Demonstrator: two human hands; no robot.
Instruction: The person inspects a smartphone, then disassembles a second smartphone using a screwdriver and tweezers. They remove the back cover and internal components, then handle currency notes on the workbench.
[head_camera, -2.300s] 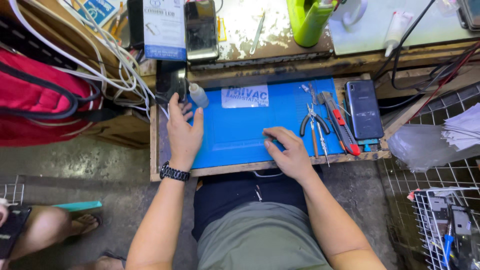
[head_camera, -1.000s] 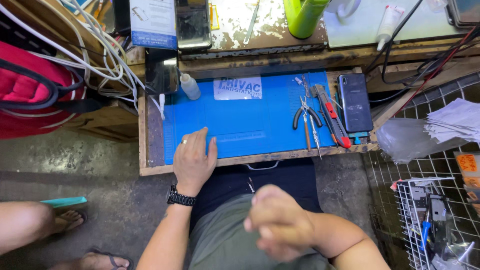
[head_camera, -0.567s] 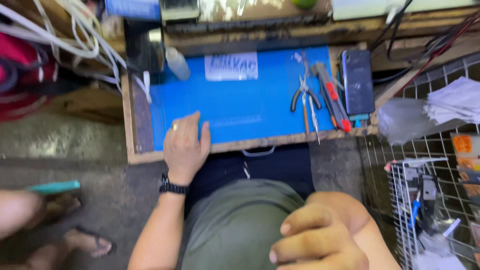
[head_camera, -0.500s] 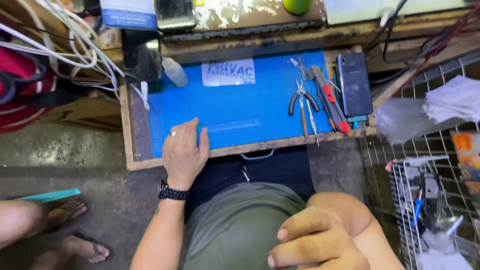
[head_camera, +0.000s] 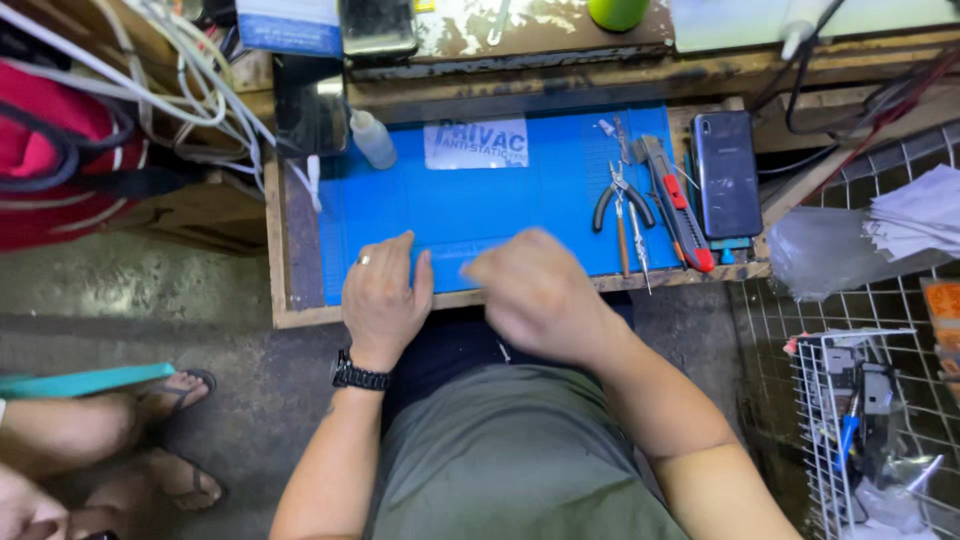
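Note:
A blue work mat (head_camera: 500, 200) lies on a small wooden bench in front of me. My left hand (head_camera: 385, 295) rests flat on the mat's front left edge, holding nothing, with a ring on one finger and a black watch (head_camera: 360, 377) on the wrist. My right hand (head_camera: 545, 295) is blurred by motion over the mat's front edge, fingers curled. I cannot see anything in it. To its right lie pliers (head_camera: 620, 200), a thin pointed tool (head_camera: 637, 250), a red and grey utility knife (head_camera: 675, 205) and a dark phone (head_camera: 727, 172).
A small clear bottle (head_camera: 372, 138) stands at the mat's back left. White cables (head_camera: 200, 90) and a red bag (head_camera: 60, 170) are to the left. A wire basket (head_camera: 870, 430) and papers (head_camera: 920, 215) are on the right. Another person's sandalled feet (head_camera: 170, 440) are lower left.
My right hand came up from my lap, where it was closed in a fist, to the mat's front edge. My left hand stayed on the mat.

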